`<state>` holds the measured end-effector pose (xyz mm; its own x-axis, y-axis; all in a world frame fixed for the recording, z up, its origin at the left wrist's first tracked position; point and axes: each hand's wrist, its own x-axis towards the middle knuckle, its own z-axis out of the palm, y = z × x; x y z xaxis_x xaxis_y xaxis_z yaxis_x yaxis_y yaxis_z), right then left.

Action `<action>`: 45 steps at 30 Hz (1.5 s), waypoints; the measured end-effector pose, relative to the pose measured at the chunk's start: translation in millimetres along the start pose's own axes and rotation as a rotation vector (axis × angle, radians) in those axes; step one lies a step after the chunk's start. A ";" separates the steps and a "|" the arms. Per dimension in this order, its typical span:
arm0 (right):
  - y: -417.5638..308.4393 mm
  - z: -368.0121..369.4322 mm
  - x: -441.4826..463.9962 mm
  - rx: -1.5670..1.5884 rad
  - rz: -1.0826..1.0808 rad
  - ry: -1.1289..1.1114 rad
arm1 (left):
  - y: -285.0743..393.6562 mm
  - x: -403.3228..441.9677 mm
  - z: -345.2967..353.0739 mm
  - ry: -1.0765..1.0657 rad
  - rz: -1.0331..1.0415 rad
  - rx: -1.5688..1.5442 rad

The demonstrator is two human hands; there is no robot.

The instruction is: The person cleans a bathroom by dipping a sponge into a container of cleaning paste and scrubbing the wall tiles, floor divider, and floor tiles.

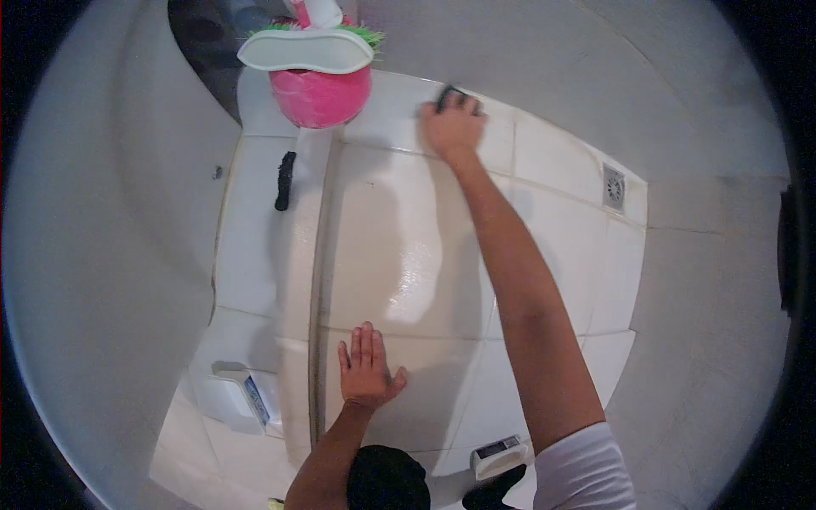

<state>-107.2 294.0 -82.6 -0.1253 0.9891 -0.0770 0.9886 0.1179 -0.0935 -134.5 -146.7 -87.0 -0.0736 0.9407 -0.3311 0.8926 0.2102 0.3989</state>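
My right hand (455,127) is stretched far forward, its fingers bent over a black scrubber (448,98) that is mostly hidden beneath them. It presses the scrubber to the white tiled floor (552,255), close to where the floor meets the grey wall. Nearer to me, my left hand (367,370) lies flat on the wet tiles with its fingers spread and nothing in it. A low tiled curb (299,280) runs along the left of that hand.
A pink bucket (319,98) with a white-headed, green-bristled brush (306,51) stands at the far left. Beyond the curb lie a black strip (285,181) and a white container (238,401). A drain (613,187) sits at right; a white box (499,457) is near my knees.
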 end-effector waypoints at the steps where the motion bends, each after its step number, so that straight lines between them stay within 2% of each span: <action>1: -29.7 8.2 -8.9 0.043 -0.062 0.128 | -0.3 0.7 1.7 0.016 0.011 0.005; 2: -46.8 10.4 -14.0 0.183 -0.089 0.081 | -0.4 0.9 2.6 0.013 0.003 0.012; 5: -61.9 22.0 -7.7 0.220 -0.207 0.118 | -0.7 1.3 -0.6 0.031 0.007 -0.017; 7: -58.6 24.5 -14.5 0.187 -0.384 0.148 | 1.2 0.4 -3.4 0.018 0.012 -0.018; 8: -60.1 27.5 -23.8 0.192 -0.385 0.146 | 1.2 1.3 -3.9 0.017 0.008 -0.014; 12: -62.2 20.0 -145.1 0.169 -0.581 0.138 | 1.1 2.1 -1.6 0.056 0.003 -0.024; 14: -49.6 17.5 -211.2 0.039 -0.685 0.076 | 0.6 0.7 0.3 0.079 0.015 -0.030; 15: -43.7 17.8 -220.9 0.040 -0.683 0.083 | -0.3 1.2 2.5 0.087 0.017 -0.006; 17: -27.4 19.3 -228.0 0.077 -0.842 0.059 | 0.0 3.1 3.5 0.096 0.031 0.018; 19: -30.4 26.8 -182.7 -0.037 -0.761 0.228 | -1.7 1.4 5.7 0.109 0.026 0.013; 22: -56.0 34.9 -88.0 0.102 -0.548 0.402 | -1.7 1.9 5.3 0.125 0.041 -0.008; 24: -79.3 37.7 -84.5 0.256 -0.430 0.357 | -3.2 2.9 6.1 0.113 0.050 0.029; 26: -98.8 32.2 -109.1 0.338 -0.213 0.207 | 0.2 0.4 6.1 0.095 0.050 0.046; 28: -100.1 18.6 -172.2 0.422 -0.190 0.178 | 1.6 2.2 3.4 0.149 0.038 0.037; 30: -97.2 21.2 -221.1 0.800 -0.196 -0.036 | -3.9 -0.6 10.0 0.137 0.050 0.053; 31: -101.9 22.0 -229.2 0.800 -0.195 -0.029 | -5.1 -1.5 10.3 -0.002 0.026 0.118; 32: -113.5 23.3 -235.8 1.100 -0.084 -0.078 | -6.6 -2.0 11.1 -0.143 0.000 0.184; 33: -124.6 23.5 -239.0 1.401 0.041 -0.130 | -8.0 -2.3 11.7 -0.147 0.003 0.190; 37: -133.9 0.0 -160.6 1.196 0.030 0.009 | -7.7 -1.0 15.3 -0.087 0.010 0.236; 39: -124.9 -8.5 -150.5 1.283 0.059 -0.161 | -7.2 -0.8 14.6 -0.029 0.014 0.232; 41: -124.3 12.6 -195.8 1.212 -0.020 -0.038 | -6.8 -0.5 13.4 -0.023 0.016 0.186; 43: -113.3 13.6 -260.2 0.996 -0.116 0.096 | -2.2 0.3 6.7 -0.052 0.024 0.198; 45: -87.2 20.3 -250.1 1.020 -0.165 0.127 | 0.2 2.1 5.0 -0.088 0.034 0.213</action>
<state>-163.7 34.6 -75.4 -0.1846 0.9763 0.1126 0.4126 0.1810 -0.8927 -132.3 -146.0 -91.8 -0.0112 0.9176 -0.3973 0.9684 0.1089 0.2243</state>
